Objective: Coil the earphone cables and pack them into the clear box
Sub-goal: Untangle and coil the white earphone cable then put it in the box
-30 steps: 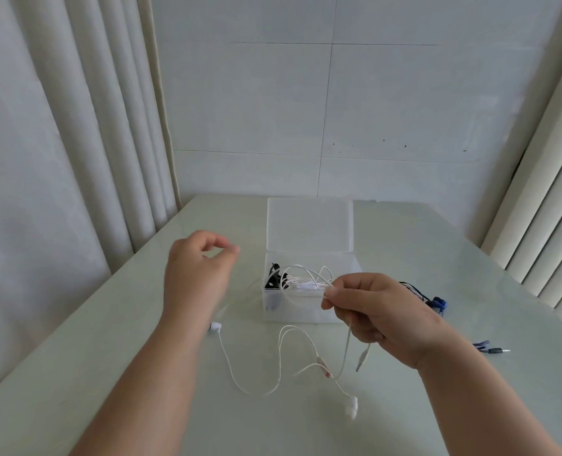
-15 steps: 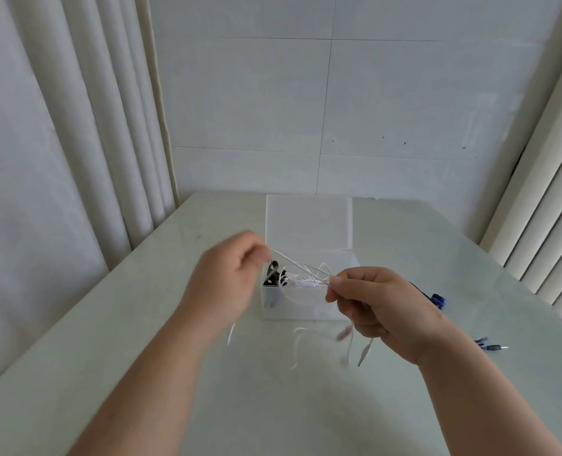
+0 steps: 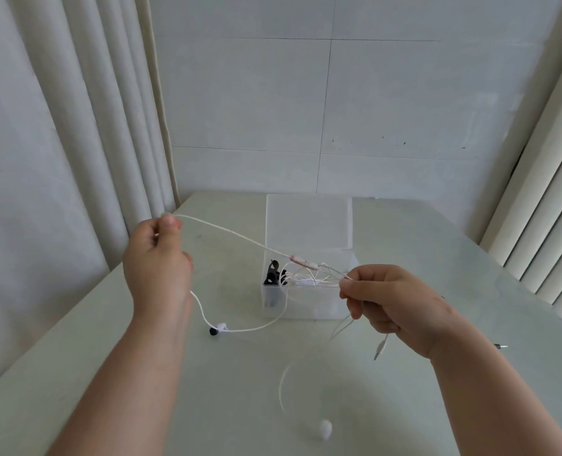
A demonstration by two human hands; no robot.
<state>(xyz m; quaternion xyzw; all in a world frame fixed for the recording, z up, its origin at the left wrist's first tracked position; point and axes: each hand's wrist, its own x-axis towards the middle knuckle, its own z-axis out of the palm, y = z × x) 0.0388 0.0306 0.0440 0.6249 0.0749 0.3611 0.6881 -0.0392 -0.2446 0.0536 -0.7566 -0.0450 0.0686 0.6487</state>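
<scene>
Left grip [image 3: 156, 271], right grip [image 3: 391, 304] tight on cable [image 3: 233, 233] above pale, possibly glass table [image 3: 470, 284] between curtains [image 3: 76, 126]

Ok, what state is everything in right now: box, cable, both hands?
Clear box: lid open, upright behind it; black earphones inside.
White earphone cable: uncoiled, taut between both hands, one earbud on the table.
Left hand: pinches the cable, raised.
Right hand: pinches the cable near the box.
</scene>
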